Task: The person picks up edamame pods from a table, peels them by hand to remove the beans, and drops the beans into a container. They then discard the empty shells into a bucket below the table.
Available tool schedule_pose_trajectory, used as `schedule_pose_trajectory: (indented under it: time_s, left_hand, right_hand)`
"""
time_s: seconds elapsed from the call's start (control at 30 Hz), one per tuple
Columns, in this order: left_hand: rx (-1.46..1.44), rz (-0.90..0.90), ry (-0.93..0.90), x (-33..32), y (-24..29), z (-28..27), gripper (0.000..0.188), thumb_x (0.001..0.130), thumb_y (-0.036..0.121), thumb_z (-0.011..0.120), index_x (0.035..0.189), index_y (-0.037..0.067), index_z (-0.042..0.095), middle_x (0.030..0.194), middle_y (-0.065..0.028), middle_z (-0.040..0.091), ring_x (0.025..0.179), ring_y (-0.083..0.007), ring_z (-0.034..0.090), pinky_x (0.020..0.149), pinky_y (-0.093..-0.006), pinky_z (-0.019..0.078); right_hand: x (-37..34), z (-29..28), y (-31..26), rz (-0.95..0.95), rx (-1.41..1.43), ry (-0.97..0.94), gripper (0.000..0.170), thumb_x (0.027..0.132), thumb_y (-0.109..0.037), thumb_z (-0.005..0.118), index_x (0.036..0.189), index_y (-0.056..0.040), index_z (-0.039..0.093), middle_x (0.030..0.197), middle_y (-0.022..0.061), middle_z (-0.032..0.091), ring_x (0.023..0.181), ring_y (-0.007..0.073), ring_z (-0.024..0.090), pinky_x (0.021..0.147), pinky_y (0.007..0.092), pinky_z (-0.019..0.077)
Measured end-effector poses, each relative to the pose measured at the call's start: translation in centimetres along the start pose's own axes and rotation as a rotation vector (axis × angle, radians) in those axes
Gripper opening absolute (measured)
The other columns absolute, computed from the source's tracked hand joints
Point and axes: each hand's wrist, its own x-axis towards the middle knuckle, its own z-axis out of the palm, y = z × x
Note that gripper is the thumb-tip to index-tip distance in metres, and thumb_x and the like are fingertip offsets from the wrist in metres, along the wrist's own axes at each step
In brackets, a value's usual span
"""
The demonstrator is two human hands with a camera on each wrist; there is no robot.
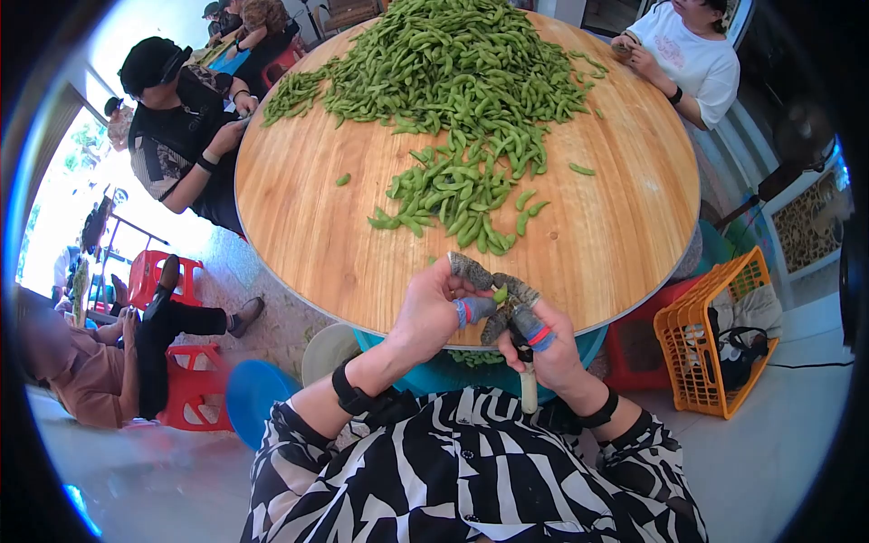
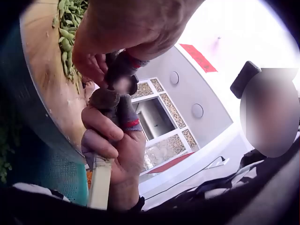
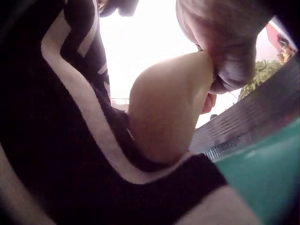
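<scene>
Above the near edge of the round wooden table, the two hands meet at a small green pod. The left hand, fingertips in grey covers, pinches at the pod from the left. Curled fingers of the right hand, also in grey covers, grip a tool with a pale handle that points down. In the left wrist view the right hand holds that handle below the left hand. The right wrist view shows the handle close up beside the right hand. The tool's working end is hidden.
A large heap of green pods covers the table's far half, with a smaller pile nearer. Below the edge is a teal basin. An orange crate stands right, a blue basin left. Several people sit around.
</scene>
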Motion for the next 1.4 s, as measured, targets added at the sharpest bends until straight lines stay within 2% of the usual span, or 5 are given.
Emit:
schedule_pose_trajectory:
  time_s: [0.7, 0.9, 1.07, 1.17, 1.4]
  left_hand:
    - [0.024, 0.129, 0.034, -1.7, -0.2, 0.2, 0.029, 0.078, -0.009, 0.064, 0.101, 0.001, 0.052, 0.091, -0.0069, 0.063, 0.085, -0.0126, 0.060, 0.075, -0.0260, 0.0495]
    - [-0.442, -0.104, -0.133, -0.9, -0.3, -0.8, 0.028, 0.076, -0.010, 0.061, 0.101, 0.000, 0.053, 0.085, -0.0086, 0.063, 0.075, -0.0142, 0.060, 0.065, -0.0270, 0.0497]
    - [-0.129, -0.034, -0.137, -1.9, -1.1, 0.8, 0.034, 0.076, -0.008, 0.058, 0.108, 0.001, 0.050, 0.087, -0.0060, 0.060, 0.076, -0.0119, 0.058, 0.066, -0.0258, 0.0474]
    - [0.051, -0.039, -0.162, -2.2, -1.6, 1.3, 0.036, 0.077, -0.007, 0.057, 0.110, 0.002, 0.047, 0.089, -0.0035, 0.058, 0.077, -0.0096, 0.056, 0.066, -0.0246, 0.0463]
    - [0.906, 0.379, -0.293, -4.6, 0.5, -0.5, 0.033, 0.066, -0.003, 0.063, 0.096, 0.001, 0.051, 0.082, -0.0160, 0.056, 0.079, -0.0325, 0.058, 0.065, -0.0367, 0.0469]
  right_hand:
    - [-0.8, 0.0, -0.7, -0.009, -0.226, 0.019, 0.036, 0.096, -0.006, 0.040, 0.130, -0.0032, 0.048, 0.065, 0.0028, 0.054, 0.048, 0.0039, 0.044, 0.044, 0.0174, 0.0346]
    - [-1.2, -0.8, -1.4, 0.013, -0.259, -0.078, 0.036, 0.091, -0.005, 0.052, 0.127, -0.0043, 0.053, 0.068, 0.0031, 0.057, 0.056, 0.0075, 0.052, 0.052, 0.0203, 0.0402]
    - [-1.6, -0.1, -2.1, -0.321, -0.755, -0.061, 0.035, 0.082, -0.003, 0.062, 0.117, 0.0004, 0.057, 0.086, 0.0140, 0.065, 0.079, 0.0235, 0.064, 0.071, 0.0325, 0.0494]
    - [-2.1, -0.1, -1.2, -0.224, -0.759, 0.060, 0.030, 0.079, -0.003, 0.066, 0.108, 0.0012, 0.059, 0.086, 0.0157, 0.064, 0.076, 0.0273, 0.064, 0.069, 0.0328, 0.0497]
    - [-3.4, -1.5, -0.1, -0.234, -0.961, -0.133, 0.021, 0.073, -0.004, 0.066, 0.091, 0.0015, 0.056, 0.071, 0.0199, 0.055, 0.066, 0.0386, 0.057, 0.057, 0.0394, 0.0463]
